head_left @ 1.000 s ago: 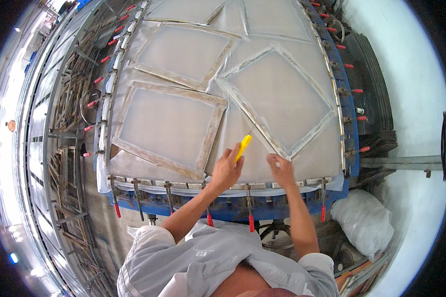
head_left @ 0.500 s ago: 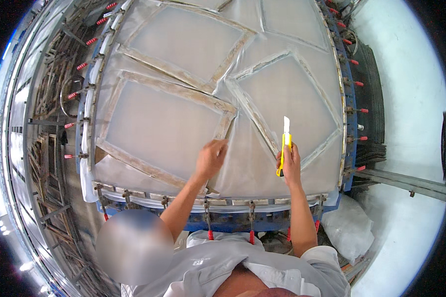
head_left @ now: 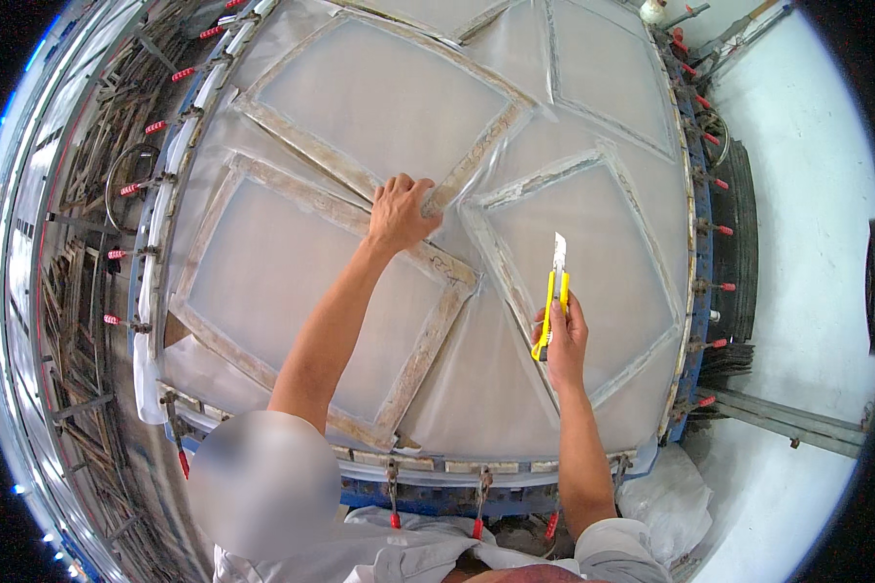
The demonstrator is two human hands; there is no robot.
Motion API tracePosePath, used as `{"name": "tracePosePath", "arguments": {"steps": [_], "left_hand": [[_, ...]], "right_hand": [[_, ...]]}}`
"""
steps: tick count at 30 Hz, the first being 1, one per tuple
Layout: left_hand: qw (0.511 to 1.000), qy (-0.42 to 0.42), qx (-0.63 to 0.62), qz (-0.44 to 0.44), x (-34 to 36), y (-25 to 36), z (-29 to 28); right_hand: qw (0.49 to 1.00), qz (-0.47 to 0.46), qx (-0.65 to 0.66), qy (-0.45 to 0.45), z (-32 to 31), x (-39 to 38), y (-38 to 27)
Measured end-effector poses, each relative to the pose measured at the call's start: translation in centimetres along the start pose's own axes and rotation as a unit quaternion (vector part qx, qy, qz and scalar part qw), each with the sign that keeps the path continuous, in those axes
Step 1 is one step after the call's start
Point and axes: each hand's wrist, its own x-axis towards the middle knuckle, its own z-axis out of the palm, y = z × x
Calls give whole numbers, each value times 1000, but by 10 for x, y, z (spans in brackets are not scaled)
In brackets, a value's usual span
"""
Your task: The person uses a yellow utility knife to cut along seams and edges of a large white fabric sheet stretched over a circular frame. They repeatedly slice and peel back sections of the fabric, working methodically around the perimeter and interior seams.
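In my right hand (head_left: 568, 335) is a yellow utility knife (head_left: 551, 316), its pale blade extended and pointing away from me. The knife is above the right-hand frame (head_left: 497, 255), near its left side. My left hand (head_left: 402, 212) reaches forward, with bent fingers apart on the near corner of the far-left frame (head_left: 491, 146). That corner lies beside the upper edge of the near-left frame (head_left: 436, 335). A translucent, taut sheet (head_left: 515, 418) spreads over and around these worn, flat frames. The underside of my left fingers is hidden.
Clamps with red handles (head_left: 395, 520) line the blue table edge (head_left: 360, 491) on the near, left and right sides. Stacks of old frames (head_left: 87, 340) stand at left. Dark stacked sheets (head_left: 739, 253) and a clear plastic bag (head_left: 666, 496) are at right.
My left hand has moved forward from the near-left frame's right side to the far-left frame's corner. The knife stays in my right hand. The whole view has shifted somewhat.
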Motion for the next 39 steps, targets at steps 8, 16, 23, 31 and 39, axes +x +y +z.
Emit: {"name": "tracePosePath", "arguments": {"steps": [8, 16, 23, 31, 39], "left_hand": [[999, 22, -25, -10, 8, -2, 14], [997, 69, -1, -34, 1, -6, 19], [955, 48, -290, -34, -8, 36, -10], [905, -13, -394, -163, 47, 71, -47], [994, -25, -1, 111, 152, 56, -16]], "right_hand": [[998, -14, -50, -46, 42, 55, 3], [976, -100, -189, -28, -11, 80, -14], [985, -172, -22, -8, 57, 100, 6], [928, -310, -154, -140, 127, 152, -21], [736, -430, -522, -28, 19, 291, 0]]}}
